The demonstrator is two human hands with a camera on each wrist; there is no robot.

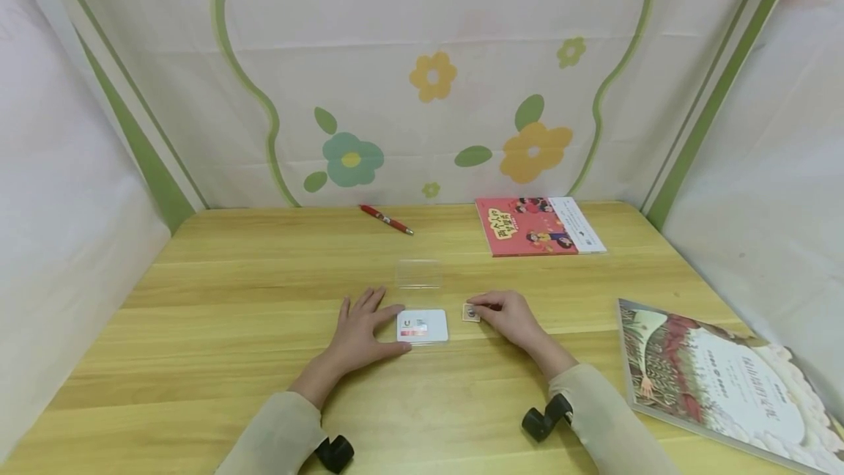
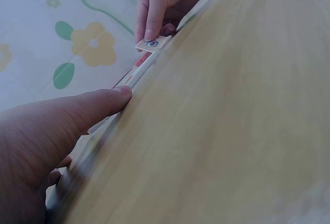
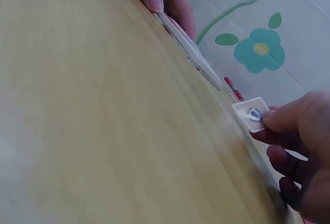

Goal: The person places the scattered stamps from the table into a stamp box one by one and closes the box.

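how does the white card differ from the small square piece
The white card is bigger and oblong; the small square piece is little and square. The card has some red print, the piece a dark rounded mark. The left hand holds the card at one end; the right hand pinches the piece. Both have pale faces.
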